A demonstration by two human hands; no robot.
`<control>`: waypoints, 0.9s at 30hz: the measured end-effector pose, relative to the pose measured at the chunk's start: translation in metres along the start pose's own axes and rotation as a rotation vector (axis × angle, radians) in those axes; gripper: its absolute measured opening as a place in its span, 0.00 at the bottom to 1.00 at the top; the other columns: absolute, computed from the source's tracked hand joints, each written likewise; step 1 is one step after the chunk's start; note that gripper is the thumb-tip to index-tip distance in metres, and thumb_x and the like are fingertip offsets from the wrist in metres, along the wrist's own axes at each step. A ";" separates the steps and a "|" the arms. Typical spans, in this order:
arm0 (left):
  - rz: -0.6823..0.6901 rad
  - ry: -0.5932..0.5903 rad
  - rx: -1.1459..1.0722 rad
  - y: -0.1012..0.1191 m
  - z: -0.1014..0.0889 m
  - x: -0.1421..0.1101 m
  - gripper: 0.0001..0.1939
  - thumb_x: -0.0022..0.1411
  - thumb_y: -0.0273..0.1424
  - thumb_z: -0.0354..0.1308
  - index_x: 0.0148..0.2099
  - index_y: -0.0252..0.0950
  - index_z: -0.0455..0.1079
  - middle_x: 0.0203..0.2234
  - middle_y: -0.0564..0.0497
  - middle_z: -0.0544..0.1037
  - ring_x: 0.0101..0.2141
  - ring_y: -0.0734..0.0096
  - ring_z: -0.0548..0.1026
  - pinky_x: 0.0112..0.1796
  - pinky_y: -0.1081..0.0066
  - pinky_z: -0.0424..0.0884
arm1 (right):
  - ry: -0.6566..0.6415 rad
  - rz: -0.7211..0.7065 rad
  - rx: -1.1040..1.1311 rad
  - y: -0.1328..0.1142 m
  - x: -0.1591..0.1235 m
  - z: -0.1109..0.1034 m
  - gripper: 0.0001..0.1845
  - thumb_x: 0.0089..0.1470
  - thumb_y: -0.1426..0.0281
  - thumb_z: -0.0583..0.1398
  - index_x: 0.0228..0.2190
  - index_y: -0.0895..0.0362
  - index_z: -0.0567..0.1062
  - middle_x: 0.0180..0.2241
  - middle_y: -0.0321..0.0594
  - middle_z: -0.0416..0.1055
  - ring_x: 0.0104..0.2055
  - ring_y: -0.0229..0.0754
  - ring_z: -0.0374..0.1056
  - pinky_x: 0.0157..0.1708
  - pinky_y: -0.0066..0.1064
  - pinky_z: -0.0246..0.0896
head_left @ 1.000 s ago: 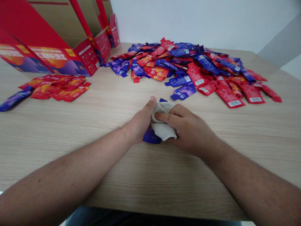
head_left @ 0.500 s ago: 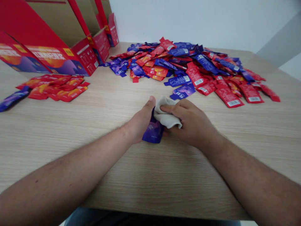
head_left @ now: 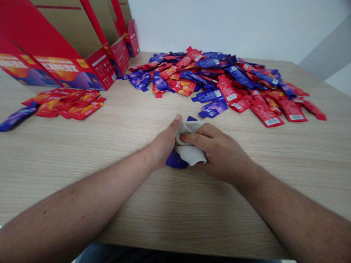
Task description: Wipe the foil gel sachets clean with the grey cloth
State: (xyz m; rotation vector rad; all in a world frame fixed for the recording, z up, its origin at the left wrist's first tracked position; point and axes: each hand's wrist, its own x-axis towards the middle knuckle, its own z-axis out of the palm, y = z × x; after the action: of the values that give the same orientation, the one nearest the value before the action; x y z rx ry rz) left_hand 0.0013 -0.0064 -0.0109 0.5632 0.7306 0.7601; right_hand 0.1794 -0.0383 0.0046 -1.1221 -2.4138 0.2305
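My left hand (head_left: pixel 166 142) is closed on the left edge of a blue-purple sachet (head_left: pixel 175 160), its thumb pointing up and away from me. Most of the sachet's face lies behind a pale grey cloth (head_left: pixel 193 153); only the lower end and a small tab at the top show. My right hand (head_left: pixel 219 148) grips the cloth and presses it against the sachet with the fingers. Both hands are close together above the front middle of the table. The left fingers beneath the sachet are hidden.
A large heap of red and blue sachets (head_left: pixel 208 78) spreads along the back of the table (head_left: pixel 123 204). At the left lies a smaller group of red sachets (head_left: pixel 65 104) with a blue sachet (head_left: pixel 18 117) beside it. Open red cardboard boxes (head_left: pixel 68 71) stand behind them.
My right hand has slid the cloth down and slightly left over the sachet, covering more of its face and baring its top tab. My left hand keeps its hold, almost unmoved.
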 end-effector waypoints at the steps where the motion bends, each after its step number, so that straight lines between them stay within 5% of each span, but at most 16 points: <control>1: 0.016 0.011 0.023 0.000 0.001 0.000 0.34 0.74 0.55 0.48 0.54 0.30 0.78 0.34 0.41 0.85 0.34 0.62 0.83 0.36 0.69 0.78 | 0.019 0.020 -0.013 0.002 0.000 0.000 0.27 0.56 0.71 0.65 0.57 0.56 0.79 0.43 0.47 0.74 0.44 0.50 0.72 0.43 0.41 0.71; 4: 0.018 0.048 0.080 -0.001 0.002 0.000 0.35 0.75 0.55 0.45 0.56 0.31 0.78 0.36 0.39 0.85 0.35 0.59 0.83 0.36 0.65 0.79 | 0.081 0.091 -0.048 0.008 0.000 0.001 0.28 0.55 0.72 0.66 0.58 0.58 0.79 0.43 0.49 0.75 0.44 0.52 0.72 0.45 0.43 0.71; 10: 0.039 0.131 0.082 -0.003 0.003 0.001 0.32 0.75 0.52 0.49 0.54 0.29 0.79 0.42 0.36 0.86 0.42 0.57 0.84 0.41 0.67 0.79 | -0.004 0.022 0.032 0.006 -0.001 0.005 0.29 0.54 0.72 0.66 0.58 0.57 0.78 0.47 0.49 0.74 0.46 0.50 0.73 0.45 0.40 0.72; 17: 0.039 0.183 0.051 -0.005 0.003 0.000 0.29 0.76 0.49 0.50 0.56 0.31 0.79 0.45 0.38 0.86 0.46 0.57 0.84 0.43 0.66 0.80 | 0.002 0.107 0.044 0.009 0.000 0.007 0.29 0.54 0.73 0.66 0.58 0.56 0.77 0.48 0.50 0.74 0.46 0.51 0.73 0.46 0.44 0.73; 27: 0.019 0.177 0.061 -0.005 0.002 -0.001 0.29 0.78 0.46 0.45 0.55 0.29 0.78 0.41 0.37 0.86 0.40 0.59 0.84 0.41 0.67 0.79 | -0.025 0.121 0.070 0.006 0.000 0.008 0.29 0.54 0.73 0.66 0.58 0.55 0.77 0.50 0.50 0.75 0.49 0.51 0.74 0.49 0.45 0.74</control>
State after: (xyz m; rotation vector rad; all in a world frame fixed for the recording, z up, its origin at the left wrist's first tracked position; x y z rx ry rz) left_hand 0.0045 -0.0104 -0.0129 0.5638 0.9152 0.8147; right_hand 0.1800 -0.0341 -0.0050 -1.2416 -2.3425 0.3677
